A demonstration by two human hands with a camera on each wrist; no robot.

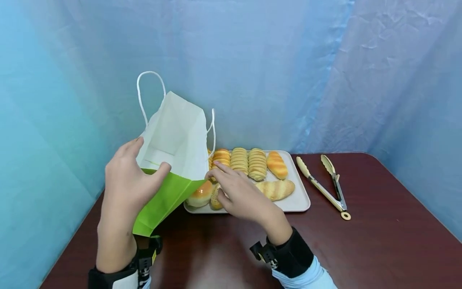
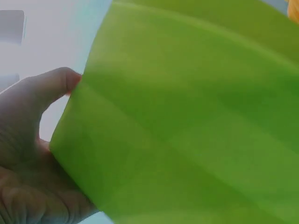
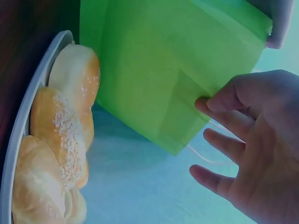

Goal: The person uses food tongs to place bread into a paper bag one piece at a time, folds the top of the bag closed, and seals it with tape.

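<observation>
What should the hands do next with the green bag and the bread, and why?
Probably the right hand should pick a bun off the tray and drop it in. The left hand already holds the green bag by its rim, mouth open and tilted toward the person, while the right hand's fingers only touch the bag's edge, empty, just above the bread.

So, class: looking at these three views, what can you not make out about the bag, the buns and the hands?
- Bag bottom inside: head view, hidden by its own walls.
- Buns nearest the bag: head view, partly covered by the bag and right hand.
- Left hand: left wrist view, fingers hidden behind green paper.
- Tray: right wrist view, cut off by the edge.
</observation>
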